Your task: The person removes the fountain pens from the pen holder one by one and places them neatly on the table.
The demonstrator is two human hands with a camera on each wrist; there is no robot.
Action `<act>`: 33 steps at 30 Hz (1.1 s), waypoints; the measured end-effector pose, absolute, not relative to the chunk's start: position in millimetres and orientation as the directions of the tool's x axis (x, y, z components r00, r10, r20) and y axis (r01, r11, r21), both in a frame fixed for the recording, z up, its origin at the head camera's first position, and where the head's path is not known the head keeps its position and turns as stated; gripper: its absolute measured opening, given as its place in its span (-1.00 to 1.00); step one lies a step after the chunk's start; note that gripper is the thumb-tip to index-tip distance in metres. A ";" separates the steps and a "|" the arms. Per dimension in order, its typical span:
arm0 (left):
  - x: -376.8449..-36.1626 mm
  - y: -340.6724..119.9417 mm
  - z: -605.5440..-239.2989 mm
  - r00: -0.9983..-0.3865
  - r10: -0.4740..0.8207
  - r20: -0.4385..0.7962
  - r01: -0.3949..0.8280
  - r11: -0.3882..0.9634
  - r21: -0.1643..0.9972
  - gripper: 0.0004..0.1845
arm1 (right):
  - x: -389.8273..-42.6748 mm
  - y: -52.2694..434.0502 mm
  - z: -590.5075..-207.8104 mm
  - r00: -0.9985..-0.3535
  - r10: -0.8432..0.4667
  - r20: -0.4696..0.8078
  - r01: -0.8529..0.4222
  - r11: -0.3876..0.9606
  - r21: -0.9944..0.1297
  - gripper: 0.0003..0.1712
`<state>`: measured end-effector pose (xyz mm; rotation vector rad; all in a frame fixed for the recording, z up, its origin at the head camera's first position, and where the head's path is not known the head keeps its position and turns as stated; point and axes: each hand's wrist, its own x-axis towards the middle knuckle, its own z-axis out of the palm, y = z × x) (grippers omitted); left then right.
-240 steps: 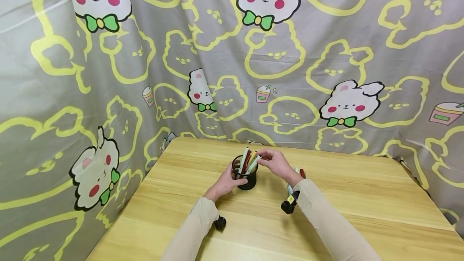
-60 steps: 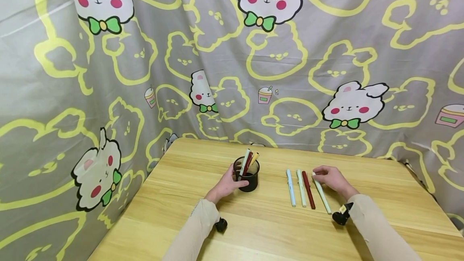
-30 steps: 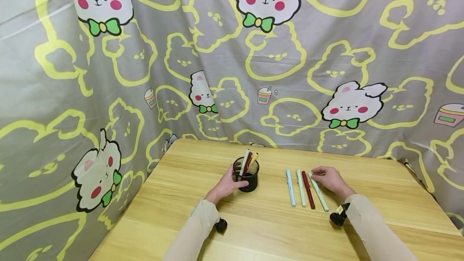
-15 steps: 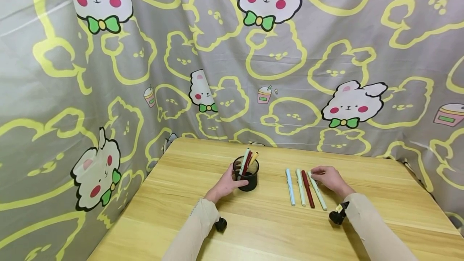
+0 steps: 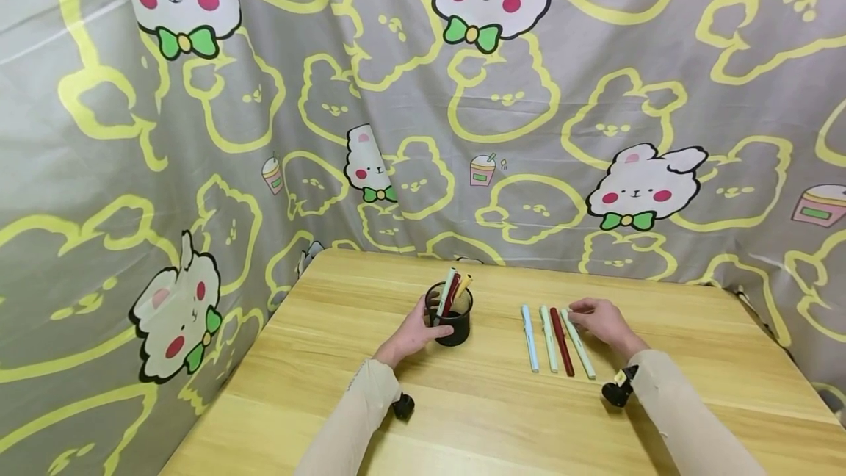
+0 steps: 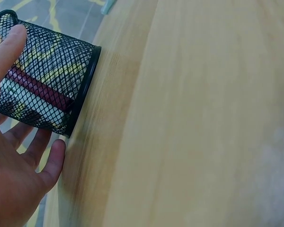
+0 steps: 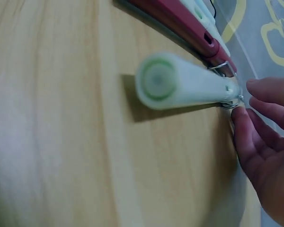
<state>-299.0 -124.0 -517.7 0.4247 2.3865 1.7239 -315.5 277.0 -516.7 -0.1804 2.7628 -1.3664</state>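
**Hands at the cup and the pen row**

The right hand point(image 5: 598, 320) lies on the counter point(image 5: 694, 358) right of centre, its fingers point(image 7: 262, 101) loosely bent and their tips touching the far end of a pale green pen point(image 5: 578, 344); whether they pinch it or only rest against it cannot be told. That pen is the rightmost of four lying side by side, pointing from the far edge toward the near edge: next to it a dark red pen point(image 5: 562, 341), then a light green pen point(image 5: 547, 339), then a light blue pen point(image 5: 529, 339).

The left hand point(image 5: 415, 331) sits near the counter's middle, curled round the near left side of a black mesh cup point(image 5: 452, 325), thumb point(image 6: 7, 47) on the mesh, fingers wrapped behind. The cup stands upright, well apart from the pen row, with several pens point(image 5: 452, 291) leaning in it.

A rabbit-print curtain point(image 5: 423, 109) hangs behind the far and left edges.
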 end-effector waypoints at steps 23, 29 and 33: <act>-280.0 -123.8 -486.2 -0.934 0.354 0.037 0.142 0.277 0.950 -0.15 | -320.5 190.2 -455.8 -0.941 -0.286 0.180 -0.317 0.564 -0.762 -0.69; -279.0 -124.1 -486.6 -0.934 0.355 0.040 0.145 0.275 0.951 -0.16 | -321.7 156.8 -450.0 -0.934 -0.306 0.185 -0.327 0.520 -0.789 -0.68; -278.0 -123.7 -485.3 -0.937 0.347 0.037 0.139 0.274 0.952 -0.16 | -324.2 136.4 -447.4 -0.928 -0.322 0.187 -0.330 0.481 -0.812 -0.66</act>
